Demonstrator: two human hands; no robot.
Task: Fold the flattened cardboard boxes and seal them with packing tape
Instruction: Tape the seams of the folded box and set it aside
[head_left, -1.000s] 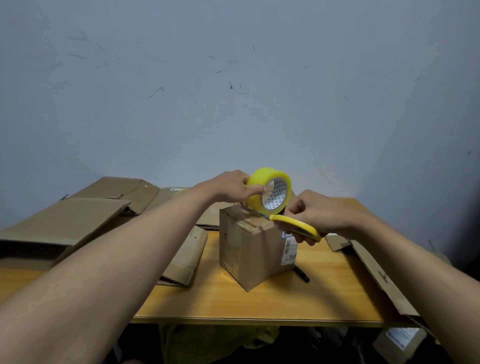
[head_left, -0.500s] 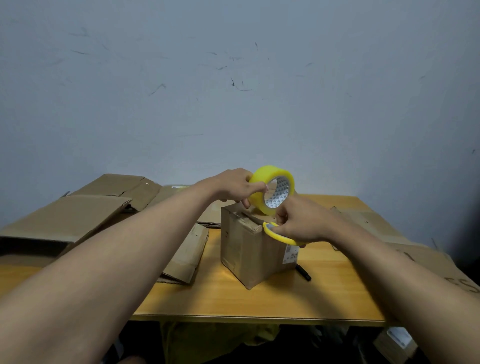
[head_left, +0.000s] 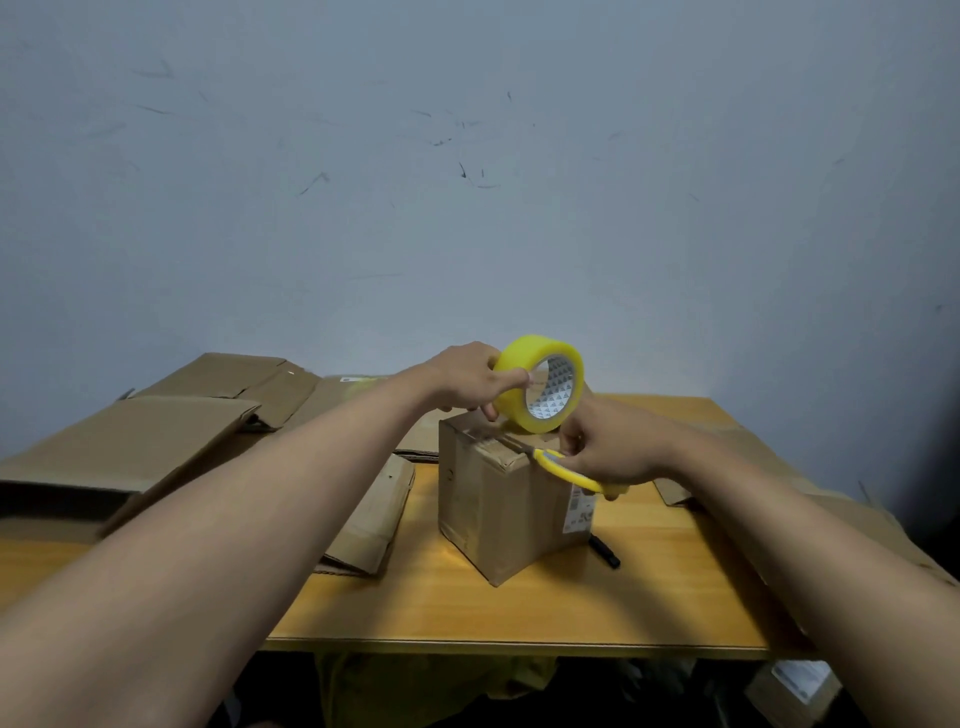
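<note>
Wooden and yellow-brown, the surface fills the lower part of the view, and its near edge cuts off what is under it; only dark shapes and a part of a carton show at the bottom right, too dim to read. Both forearms come in from the bottom corners and cover much of the near surface.

On the middle of the surface stands a folded cardboard box, one corner turned to the camera, with a white label on its right face; the print is too small to make out. A black marker lies just beside the box on the right.

The right hand grips yellow-handled scissors at the top right edge of the box. Its fingers are curled round the handles, so the blades are mostly hidden and I cannot tell how far they are open.

The left hand holds a yellow tape roll upright over the top of the box, thumb on the outer rim. Whether a strip runs from the roll to the box is hard to see.

Flattened cardboard boxes lie behind on the left, and more cardboard is on the right, partly hidden by the right arm. Behind all is a grey-blue wall with small dark marks.
</note>
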